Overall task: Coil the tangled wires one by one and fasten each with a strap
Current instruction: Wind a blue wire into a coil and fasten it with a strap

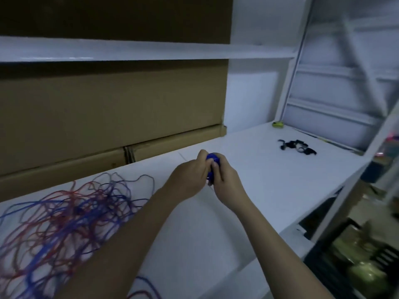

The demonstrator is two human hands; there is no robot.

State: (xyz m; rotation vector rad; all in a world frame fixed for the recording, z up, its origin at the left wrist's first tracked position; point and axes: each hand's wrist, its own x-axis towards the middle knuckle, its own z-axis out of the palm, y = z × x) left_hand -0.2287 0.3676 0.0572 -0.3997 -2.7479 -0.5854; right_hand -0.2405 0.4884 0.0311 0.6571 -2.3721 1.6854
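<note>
Head view: both hands (208, 173) grip upright blue coil (210, 161).

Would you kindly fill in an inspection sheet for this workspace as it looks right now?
Surface: white tabletop, bare across its middle.
Job's things: small coiled blue wire bundle held above the table; pile of black straps lying far right, untouched.
Clutter: small yellow-green object at the back edge; too blurred to identify.
Grippers: left hand and right hand both grip the blue bundle, fingers curled round it.
Cables: loose tangle of red and blue wires spread on the table's left side, not coiled.
Surroundings: brown cardboard boxes behind the table; white shelf above; dim storage racks at right.
</note>
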